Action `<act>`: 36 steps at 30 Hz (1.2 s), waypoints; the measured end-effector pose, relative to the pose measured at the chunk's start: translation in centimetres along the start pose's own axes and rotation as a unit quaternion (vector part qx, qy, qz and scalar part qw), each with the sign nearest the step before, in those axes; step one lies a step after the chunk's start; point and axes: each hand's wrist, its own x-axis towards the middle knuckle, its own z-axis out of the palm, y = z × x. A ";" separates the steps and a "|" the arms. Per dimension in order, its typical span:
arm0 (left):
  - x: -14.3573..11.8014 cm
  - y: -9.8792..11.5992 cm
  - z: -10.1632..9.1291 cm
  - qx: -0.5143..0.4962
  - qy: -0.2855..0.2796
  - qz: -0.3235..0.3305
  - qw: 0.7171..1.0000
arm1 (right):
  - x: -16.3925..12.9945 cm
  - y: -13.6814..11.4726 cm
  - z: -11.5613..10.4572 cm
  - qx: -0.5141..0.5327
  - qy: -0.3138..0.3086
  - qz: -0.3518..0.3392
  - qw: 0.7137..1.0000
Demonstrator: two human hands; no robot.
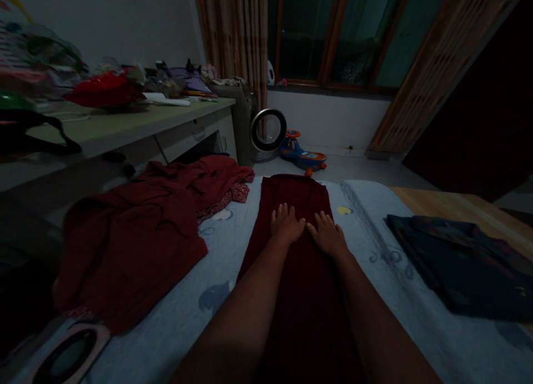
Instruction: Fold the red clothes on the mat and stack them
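Note:
A dark red garment (310, 312) lies in a long narrow strip down the middle of the light blue bedsheet (362, 250). My left hand (286, 224) rests flat on it, fingers spread and palm down. Close beside, my right hand (328, 234) also lies flat on the cloth, its thumb almost meeting the left one. Neither hand grips anything. Beyond the fingertips the far end of the garment shows a straight edge. Its near end, between my forearms, is too dark to make out in detail.
Crumpled red clothing (141, 239) is heaped at the left. A folded dark blue garment (462, 262) lies at the right. At lower left sits a pink-rimmed oval object (70, 353). A cluttered desk (137, 131), an open washing machine door (268, 129) and a ride-on toy (303, 153) stand beyond.

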 end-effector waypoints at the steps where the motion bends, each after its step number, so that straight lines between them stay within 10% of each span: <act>1: 0.0 0.0 0.0 0.001 -0.001 -0.001 1.000 | 0.2 0.1 -0.4 0.003 -0.003 -0.003 1.000; 7: -0.1 0.0 0.0 0.003 0.006 0.005 1.000 | 2.7 0.4 -2.8 0.011 0.026 -0.075 0.997; 30: -0.2 0.3 0.2 0.009 0.006 -0.011 1.000 | 14.3 2.6 0.5 -0.017 0.036 -0.197 0.980; 36: -0.5 0.4 0.1 0.010 0.020 -0.031 0.999 | 13.0 2.6 -0.5 0.033 0.155 -0.185 0.970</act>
